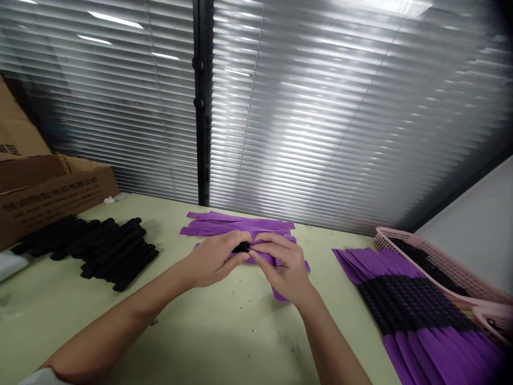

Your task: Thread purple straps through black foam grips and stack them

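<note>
Over the middle of the table, my left hand [212, 261] is closed around a short black sleeve-like piece [241, 247], mostly hidden by the fingers. My right hand [285, 264] pinches a purple strip [279, 294] against the end of that black piece. Part of the strip hangs below my right palm. The fingertips of both hands nearly meet, so how far the strip reaches into the black piece cannot be seen. Just behind the hands lies a loose pile of flat purple strips [236, 220].
To the left, black tube-like pieces [116, 246] lie heaped before an open cardboard box [60, 190]. On the right rests a row of purple strips with black middles [401, 297], beside a pink basket [436, 254] holding black items. Window blinds [300, 117] stand behind the pale table [224, 342].
</note>
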A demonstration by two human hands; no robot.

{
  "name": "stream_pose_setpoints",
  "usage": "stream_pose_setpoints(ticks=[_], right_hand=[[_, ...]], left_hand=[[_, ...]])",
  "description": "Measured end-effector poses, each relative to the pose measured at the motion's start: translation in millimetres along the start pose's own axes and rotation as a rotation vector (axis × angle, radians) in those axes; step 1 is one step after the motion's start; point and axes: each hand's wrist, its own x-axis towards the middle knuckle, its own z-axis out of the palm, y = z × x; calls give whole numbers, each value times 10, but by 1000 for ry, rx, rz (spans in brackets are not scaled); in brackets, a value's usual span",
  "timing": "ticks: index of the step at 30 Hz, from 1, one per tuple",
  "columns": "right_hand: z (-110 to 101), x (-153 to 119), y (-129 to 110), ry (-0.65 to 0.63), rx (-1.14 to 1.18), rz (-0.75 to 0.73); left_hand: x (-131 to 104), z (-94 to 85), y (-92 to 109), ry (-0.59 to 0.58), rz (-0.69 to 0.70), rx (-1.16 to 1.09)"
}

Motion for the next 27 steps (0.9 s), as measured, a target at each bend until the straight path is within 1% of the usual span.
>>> stream_pose_setpoints(ticks=[4, 8, 10, 13, 15, 19, 23, 27], right_hand=[[-13, 6, 38, -80, -6, 24], [-103, 24, 93, -210, -36, 103], [-150, 27, 124, -265, -52, 136], [-191, 24, 161, -303, -74, 173], [-198, 26, 172, -305, -85, 172], [-207, 45, 161, -279, -103, 113], [-228, 58, 135, -235, -114, 78], [-231, 58, 111, -180, -106, 36]], left_hand=[[14, 3, 6, -16, -45, -13], [24, -74, -49, -41, -104, -40], [22, -128, -103, -69, -96, -51], [15, -197, -187, -119, -65, -61], [12, -233, -224, -135, -66, -44], [12, -318, -251, -153, -84, -9], [6, -428, -238, -212, -85, -43], [-3, -488, -209, -226, -71, -70]])
